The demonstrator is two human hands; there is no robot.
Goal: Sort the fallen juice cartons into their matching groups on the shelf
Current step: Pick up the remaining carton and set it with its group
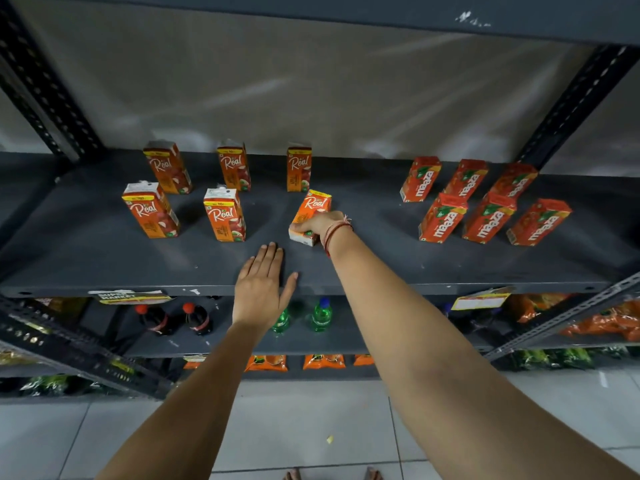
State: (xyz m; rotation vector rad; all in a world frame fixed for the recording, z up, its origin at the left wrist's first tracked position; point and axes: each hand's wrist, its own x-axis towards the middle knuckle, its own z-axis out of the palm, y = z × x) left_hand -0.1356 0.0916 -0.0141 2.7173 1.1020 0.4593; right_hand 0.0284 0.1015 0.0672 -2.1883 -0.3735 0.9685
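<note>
One Real carton (310, 216) in right hand (320, 223), shelf (104, 258)

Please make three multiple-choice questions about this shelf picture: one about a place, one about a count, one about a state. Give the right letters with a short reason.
1. Where do the Maaza cartons stand on the shelf?
A. left end
B. right side
C. front middle

2. How many Real cartons stand upright?
A. five
B. three
C. eight

3. How is the carton under the right hand?
A. upright in a row
B. tilted over, hand gripping it
C. lying on the floor

Answers:
1 B, they cluster right of the arms.
2 A, three behind and two in front.
3 B, it leans; the left hand rests flat, empty.
</note>
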